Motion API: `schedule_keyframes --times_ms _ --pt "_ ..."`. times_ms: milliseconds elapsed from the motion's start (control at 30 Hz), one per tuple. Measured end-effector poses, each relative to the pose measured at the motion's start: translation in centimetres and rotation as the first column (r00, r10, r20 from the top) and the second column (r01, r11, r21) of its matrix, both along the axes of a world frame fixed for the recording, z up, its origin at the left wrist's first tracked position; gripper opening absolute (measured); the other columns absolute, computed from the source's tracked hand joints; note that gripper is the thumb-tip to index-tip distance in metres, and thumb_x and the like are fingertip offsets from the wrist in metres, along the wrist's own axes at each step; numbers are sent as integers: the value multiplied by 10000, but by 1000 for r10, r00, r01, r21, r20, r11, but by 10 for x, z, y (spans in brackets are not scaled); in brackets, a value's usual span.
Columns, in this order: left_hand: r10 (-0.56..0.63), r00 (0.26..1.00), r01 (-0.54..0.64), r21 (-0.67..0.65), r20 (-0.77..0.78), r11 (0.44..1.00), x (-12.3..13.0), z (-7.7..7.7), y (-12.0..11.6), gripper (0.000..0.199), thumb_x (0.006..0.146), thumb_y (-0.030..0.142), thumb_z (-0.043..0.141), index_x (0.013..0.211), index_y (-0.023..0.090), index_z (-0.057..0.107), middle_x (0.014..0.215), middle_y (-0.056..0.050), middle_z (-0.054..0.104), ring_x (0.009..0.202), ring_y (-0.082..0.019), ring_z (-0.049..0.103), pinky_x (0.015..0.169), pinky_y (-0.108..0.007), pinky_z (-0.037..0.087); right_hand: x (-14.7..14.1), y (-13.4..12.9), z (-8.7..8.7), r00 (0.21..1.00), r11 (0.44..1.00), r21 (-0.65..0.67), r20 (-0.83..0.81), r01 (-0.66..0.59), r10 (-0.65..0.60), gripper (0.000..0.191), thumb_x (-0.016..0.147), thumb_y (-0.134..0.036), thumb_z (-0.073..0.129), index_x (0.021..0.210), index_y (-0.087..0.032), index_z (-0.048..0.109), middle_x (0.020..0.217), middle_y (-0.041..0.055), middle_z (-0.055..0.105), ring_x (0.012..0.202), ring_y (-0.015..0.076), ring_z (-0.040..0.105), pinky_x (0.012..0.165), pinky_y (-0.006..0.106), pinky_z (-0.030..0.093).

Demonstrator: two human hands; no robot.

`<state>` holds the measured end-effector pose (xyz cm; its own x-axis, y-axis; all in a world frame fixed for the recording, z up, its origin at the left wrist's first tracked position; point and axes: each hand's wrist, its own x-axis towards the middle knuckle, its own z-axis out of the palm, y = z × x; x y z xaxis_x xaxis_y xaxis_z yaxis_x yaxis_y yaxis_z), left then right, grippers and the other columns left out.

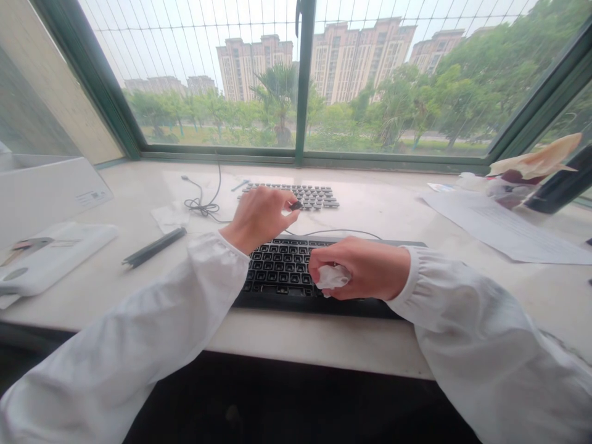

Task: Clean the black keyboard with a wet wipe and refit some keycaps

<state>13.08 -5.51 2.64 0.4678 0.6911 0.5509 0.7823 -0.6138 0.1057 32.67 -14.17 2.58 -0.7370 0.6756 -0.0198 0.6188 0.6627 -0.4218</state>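
Note:
A black keyboard [282, 265] with its keycaps off lies near the front of the white sill. Behind it, loose dark keycaps [319, 196] are laid out in rows. My left hand [259, 213] is over the near left part of those rows, thumb and forefinger pinching a black keycap [296, 205]. My right hand [363, 268] is closed around a crumpled white tissue [333, 277] above the right half of the keyboard. It hides the keys beneath it, and I cannot tell whether the tissue touches them.
A coiled black cable [203, 206] lies at the back left. Closer in are a dark folded stick-like object [155, 246] and a white box [50, 191]. At right are paper sheets [504, 225] and a dark cylinder [562, 179]. A green-framed window [303, 92] stands behind.

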Motion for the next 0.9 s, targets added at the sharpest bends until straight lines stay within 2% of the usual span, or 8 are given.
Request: schedule_keyframes --times_ms 900 --pt "-3 1000 3 -19 -1 1000 0 0 0 305 822 397 602 1047 246 741 915 -27 759 837 -234 686 739 -364 496 0 1 -2 1000 1000 22 -7 -15 16 211 703 -157 685 890 -201 600 782 -26 662 646 102 544 617 213 398"
